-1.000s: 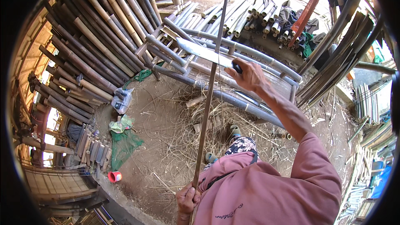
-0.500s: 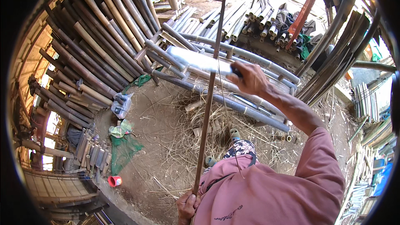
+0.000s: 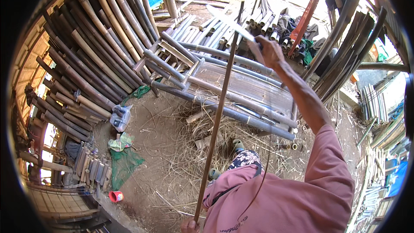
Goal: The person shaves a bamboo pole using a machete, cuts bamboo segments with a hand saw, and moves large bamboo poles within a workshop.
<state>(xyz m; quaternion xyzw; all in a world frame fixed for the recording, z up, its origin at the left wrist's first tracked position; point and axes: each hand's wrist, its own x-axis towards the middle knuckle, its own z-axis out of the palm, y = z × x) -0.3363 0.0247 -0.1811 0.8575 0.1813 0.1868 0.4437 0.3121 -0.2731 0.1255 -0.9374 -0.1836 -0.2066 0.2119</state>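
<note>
A long, narrow bamboo strip (image 3: 221, 114) stands slanted before me. My left hand (image 3: 189, 225) is closed around its lower end at the bottom edge of the view. Near the strip's upper end, my right hand (image 3: 271, 51) is raised and closed on the handle of a long-bladed knife (image 3: 230, 23). The bright blade points away to the far left and crosses the strip's top in view; whether it touches cannot be told. A thin brown sliver (image 3: 264, 173) curves down over my pink shirt.
Ahead stands a bamboo bench (image 3: 248, 82) with a slatted top. Shavings (image 3: 194, 136) litter the ground beneath it. Bamboo poles (image 3: 92, 45) lean at the left, near a green net (image 3: 123, 166) and a red cup (image 3: 116, 196). More cut poles (image 3: 224, 30) lie behind the bench.
My right hand and the knife have moved farther away and slightly right. The strip has dropped lower with my left hand. The thin sliver now bows out to the right.
</note>
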